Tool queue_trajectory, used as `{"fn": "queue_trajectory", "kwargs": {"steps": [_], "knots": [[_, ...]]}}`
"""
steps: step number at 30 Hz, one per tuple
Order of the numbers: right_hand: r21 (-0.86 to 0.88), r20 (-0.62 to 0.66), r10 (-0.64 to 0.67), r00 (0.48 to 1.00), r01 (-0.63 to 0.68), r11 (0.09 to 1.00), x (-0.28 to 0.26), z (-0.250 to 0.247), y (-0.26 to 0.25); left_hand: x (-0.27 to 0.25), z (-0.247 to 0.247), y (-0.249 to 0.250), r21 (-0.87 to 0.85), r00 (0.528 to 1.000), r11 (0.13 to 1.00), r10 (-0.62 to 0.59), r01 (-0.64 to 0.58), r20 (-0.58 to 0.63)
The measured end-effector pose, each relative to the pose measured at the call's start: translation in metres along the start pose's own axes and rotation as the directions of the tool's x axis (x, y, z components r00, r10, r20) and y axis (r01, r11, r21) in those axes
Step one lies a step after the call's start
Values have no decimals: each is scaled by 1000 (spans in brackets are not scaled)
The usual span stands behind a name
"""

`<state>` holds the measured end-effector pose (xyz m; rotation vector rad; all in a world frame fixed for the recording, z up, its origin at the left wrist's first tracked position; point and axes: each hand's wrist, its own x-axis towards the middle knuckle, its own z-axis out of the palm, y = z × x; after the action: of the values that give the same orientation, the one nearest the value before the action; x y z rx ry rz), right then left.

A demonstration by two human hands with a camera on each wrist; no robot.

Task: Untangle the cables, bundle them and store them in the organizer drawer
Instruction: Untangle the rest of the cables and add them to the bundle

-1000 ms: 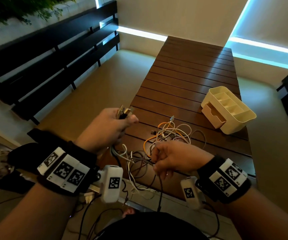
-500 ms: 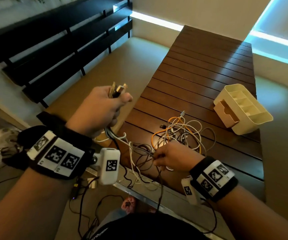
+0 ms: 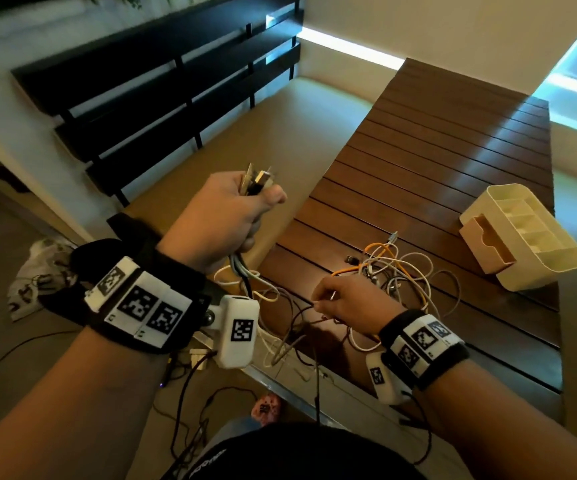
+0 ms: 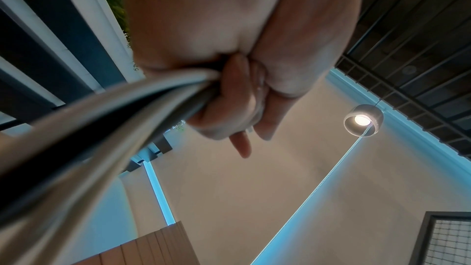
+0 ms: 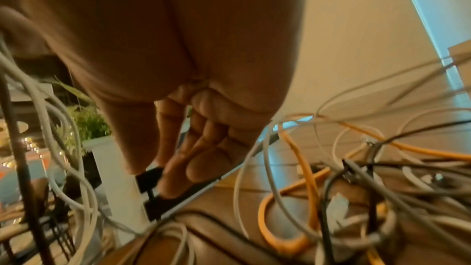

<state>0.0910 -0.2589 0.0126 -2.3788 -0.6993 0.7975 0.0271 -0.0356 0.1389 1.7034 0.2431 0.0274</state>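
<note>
Your left hand [image 3: 223, 220] fists several cable plugs [image 3: 257, 181], blurred beyond telling type. Your right hand [image 3: 349, 303] pinches a thin strand of the tangled cables [image 3: 394, 271] on the slatted wooden table [image 3: 436, 161].

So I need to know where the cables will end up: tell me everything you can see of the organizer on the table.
The organizer is a cream box that looks like plastic, with an open top split by dividers into several compartments, which look empty. A small drawer in a slightly darker tan sticks out of its near end, pulled partly open. It stands upright on the slatted wooden table, at its right edge, skewed to the slats. It sits apart from the cable tangle, and neither hand touches it.
</note>
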Motion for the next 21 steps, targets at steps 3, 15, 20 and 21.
{"fn": "queue_trajectory", "kwargs": {"steps": [3, 15, 20, 21], "knots": [[-133, 34, 3, 999, 1, 991, 16, 21, 14, 1, -3, 3, -6, 1000, 1000, 10, -10, 0], [687, -391, 405, 826, -32, 726, 22, -13, 37, 4, -16, 4, 6, 998, 1000, 21, -20, -60], [568, -322, 355, 877, -121, 814, 22, -29, 32, 7, -16, 1, -1, 999, 1000, -6, 6, -43], [505, -289, 350, 891, -168, 846, 21, -29, 31, 7, -15, 0, -2, 999, 1000, -11, 11, -36]]}}
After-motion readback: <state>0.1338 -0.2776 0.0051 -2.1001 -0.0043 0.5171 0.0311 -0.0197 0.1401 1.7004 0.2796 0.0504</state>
